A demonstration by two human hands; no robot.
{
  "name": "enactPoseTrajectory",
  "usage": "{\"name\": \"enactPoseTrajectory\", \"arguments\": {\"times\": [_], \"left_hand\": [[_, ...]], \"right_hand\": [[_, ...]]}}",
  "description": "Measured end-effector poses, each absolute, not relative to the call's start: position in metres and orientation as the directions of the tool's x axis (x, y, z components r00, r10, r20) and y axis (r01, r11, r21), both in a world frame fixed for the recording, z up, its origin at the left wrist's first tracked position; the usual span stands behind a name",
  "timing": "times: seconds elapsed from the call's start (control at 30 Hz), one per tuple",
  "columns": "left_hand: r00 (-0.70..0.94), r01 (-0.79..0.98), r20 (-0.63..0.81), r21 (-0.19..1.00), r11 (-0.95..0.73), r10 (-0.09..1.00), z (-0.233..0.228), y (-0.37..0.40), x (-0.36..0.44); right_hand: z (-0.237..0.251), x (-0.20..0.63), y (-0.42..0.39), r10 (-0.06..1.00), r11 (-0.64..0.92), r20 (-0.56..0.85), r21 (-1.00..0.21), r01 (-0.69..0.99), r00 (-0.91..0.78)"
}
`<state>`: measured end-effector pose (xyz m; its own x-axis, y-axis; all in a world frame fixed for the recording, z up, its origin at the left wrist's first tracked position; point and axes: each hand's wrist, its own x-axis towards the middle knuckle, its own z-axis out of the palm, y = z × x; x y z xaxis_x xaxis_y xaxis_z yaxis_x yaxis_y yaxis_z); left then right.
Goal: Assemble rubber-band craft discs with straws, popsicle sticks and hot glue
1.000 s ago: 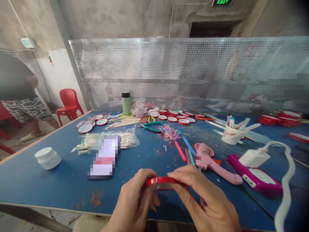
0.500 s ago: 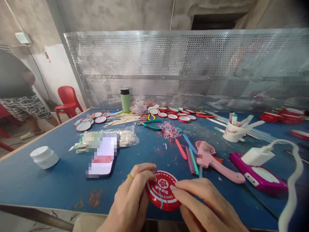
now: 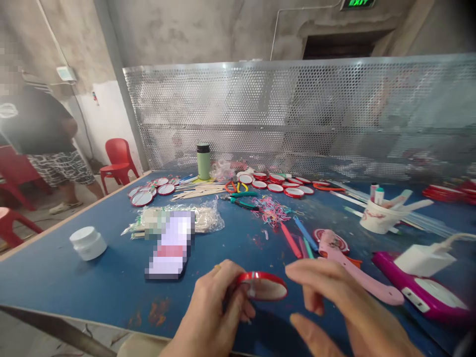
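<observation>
My left hand (image 3: 219,300) pinches a red round lid (image 3: 266,290) at its left edge. The lid is tilted, so its pale inner side and red rim face me. A small whitish strip shows at the rim beside my left fingers. My right hand (image 3: 342,302) is just right of the lid, thumb and fingers spread apart, with nothing visible between them. Beyond the hands lie a red stick (image 3: 291,240), a blue stick (image 3: 306,234) and a pink curved-handled tool (image 3: 357,272).
A phone (image 3: 171,248), a white jar (image 3: 88,243) and bagged wooden sticks (image 3: 208,218) lie leftward. Pliers (image 3: 242,202), small coloured loops (image 3: 272,210) and several red lids (image 3: 275,188) are further back. A cup (image 3: 381,217) and purple power strip (image 3: 424,292) stand right.
The lid has been tipped from its printed red face to its pale inner side. My right hand has let go of its edge and opened. The whole view has shifted.
</observation>
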<state>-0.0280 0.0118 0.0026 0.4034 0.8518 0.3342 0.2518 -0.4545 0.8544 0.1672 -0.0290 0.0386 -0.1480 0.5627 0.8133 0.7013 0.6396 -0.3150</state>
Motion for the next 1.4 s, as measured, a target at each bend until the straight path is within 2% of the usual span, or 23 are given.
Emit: {"name": "enactPoseTrajectory", "arguments": {"times": [0.07,0.17,0.3,0.4,0.5,0.73,1.4], "left_hand": [[0.414,0.177,0.136,0.958,-0.226,0.900,0.001,0.014,-0.027],[0.400,0.088,0.004,0.995,-0.042,0.916,-0.004,0.017,-0.028],[0.379,0.057,-0.029,0.998,0.008,0.925,-0.010,0.021,-0.030],[0.359,0.088,-0.016,0.996,-0.016,0.933,-0.012,0.021,-0.029],[0.331,0.115,-0.005,0.993,-0.035,0.944,-0.012,0.020,-0.028],[0.373,0.101,-0.018,0.995,-0.021,0.928,-0.009,0.021,-0.030],[0.320,0.116,-0.006,0.993,-0.033,0.947,-0.011,0.020,-0.027]], "right_hand": [[0.052,0.176,-0.015,0.636,0.532,0.769,-0.370,0.761,-0.070],[0.069,0.189,0.018,0.714,0.320,0.699,-0.380,0.868,0.043],[0.077,0.200,0.071,0.837,0.048,0.534,-0.292,0.955,0.121],[0.073,0.200,0.103,0.910,-0.061,0.398,-0.153,0.986,0.118],[0.068,0.200,0.120,0.937,-0.066,0.338,-0.074,0.995,0.087],[0.065,0.213,0.127,0.952,-0.039,0.303,-0.040,0.998,0.050],[0.051,0.209,0.165,0.962,-0.027,0.266,-0.110,0.994,0.056]]}}
